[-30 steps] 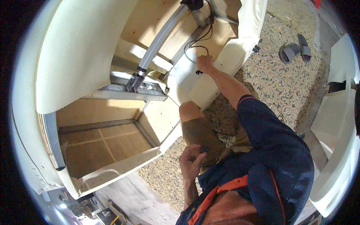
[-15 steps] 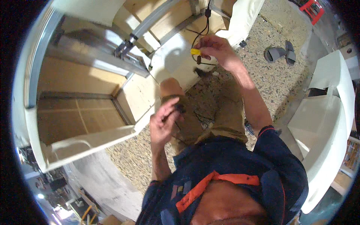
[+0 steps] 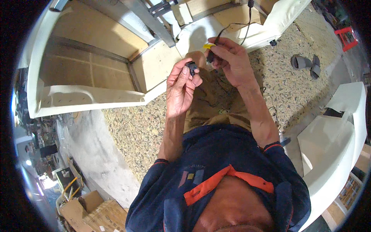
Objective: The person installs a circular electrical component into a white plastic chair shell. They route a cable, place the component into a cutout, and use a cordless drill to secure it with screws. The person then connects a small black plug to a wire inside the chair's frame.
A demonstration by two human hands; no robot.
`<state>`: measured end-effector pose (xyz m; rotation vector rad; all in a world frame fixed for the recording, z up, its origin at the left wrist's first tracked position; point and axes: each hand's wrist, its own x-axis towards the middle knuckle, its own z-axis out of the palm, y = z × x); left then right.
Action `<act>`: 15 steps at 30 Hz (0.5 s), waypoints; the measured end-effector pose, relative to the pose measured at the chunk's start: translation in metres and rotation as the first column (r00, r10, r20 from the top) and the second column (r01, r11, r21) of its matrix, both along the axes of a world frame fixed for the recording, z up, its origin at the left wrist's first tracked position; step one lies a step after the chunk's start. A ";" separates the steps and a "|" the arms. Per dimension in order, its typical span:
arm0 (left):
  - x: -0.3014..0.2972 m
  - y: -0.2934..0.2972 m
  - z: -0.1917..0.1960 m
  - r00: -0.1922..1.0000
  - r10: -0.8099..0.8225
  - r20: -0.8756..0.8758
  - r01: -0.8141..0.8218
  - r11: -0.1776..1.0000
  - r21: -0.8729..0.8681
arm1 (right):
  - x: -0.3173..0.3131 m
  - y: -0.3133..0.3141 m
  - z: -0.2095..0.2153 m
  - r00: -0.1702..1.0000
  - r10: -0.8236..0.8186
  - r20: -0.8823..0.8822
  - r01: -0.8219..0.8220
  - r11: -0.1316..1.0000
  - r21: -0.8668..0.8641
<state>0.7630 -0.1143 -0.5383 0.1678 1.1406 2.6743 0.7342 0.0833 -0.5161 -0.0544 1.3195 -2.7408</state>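
Observation:
Between the thumb and fingers of my left hand (image 3: 181, 87) is a small black cable connector (image 3: 191, 68). My right hand (image 3: 235, 63) pinches the end of a black cable (image 3: 248, 33), which carries a yellow tag (image 3: 209, 46) and a dark plug (image 3: 210, 58). The two connectors are close together but apart, over my knees. From the right hand the cable runs up toward the open underside of a cream upholstered furniture frame (image 3: 92, 101), where wood panels and metal bars show.
Speckled foam padding (image 3: 131, 135) covers the floor around me. Grey slippers (image 3: 305, 63) and a red stool (image 3: 346, 38) are at the far right. A cream upholstered piece (image 3: 336, 154) stands at my right, and cardboard boxes (image 3: 96, 214) lie at the lower left.
My left hand has risen with the black connector, which now shows clearly. My right hand has brought the tagged cable end near it. The whole view has shifted.

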 end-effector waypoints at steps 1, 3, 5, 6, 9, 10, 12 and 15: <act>0.001 -0.003 -0.002 1.000 0.024 0.007 -0.024 0.999 0.025 | 0.000 -0.005 -0.002 1.000 0.013 0.026 -0.012 0.999 -0.035; 0.001 -0.008 -0.007 0.997 0.072 0.018 -0.074 0.994 0.079 | -0.002 -0.016 -0.008 0.997 0.070 0.016 -0.066 0.985 -0.158; 0.000 -0.012 -0.011 0.994 0.091 0.063 -0.099 0.985 0.138 | -0.002 -0.027 -0.013 0.998 0.048 -0.033 -0.052 0.988 -0.146; -0.001 -0.015 -0.013 0.992 0.097 0.085 -0.110 0.980 0.167 | -0.003 -0.032 -0.015 0.999 0.023 -0.040 -0.029 0.990 -0.135; -0.004 -0.022 -0.019 0.996 0.036 0.084 -0.053 0.977 0.207 | -0.005 -0.044 -0.019 0.982 -0.072 -0.175 0.067 0.997 -0.036; -0.005 -0.023 -0.021 0.995 0.035 0.090 -0.052 0.981 0.188 | -0.005 -0.046 -0.020 0.977 -0.083 -0.196 0.085 0.996 0.003; -0.005 -0.024 -0.024 0.996 0.022 0.082 -0.037 0.982 0.187 | -0.005 -0.048 -0.022 0.964 -0.103 -0.243 0.123 0.990 0.067; -0.005 -0.022 -0.028 0.996 0.024 0.084 -0.038 0.985 0.170 | -0.004 -0.048 -0.024 0.966 -0.086 -0.243 0.101 0.993 0.053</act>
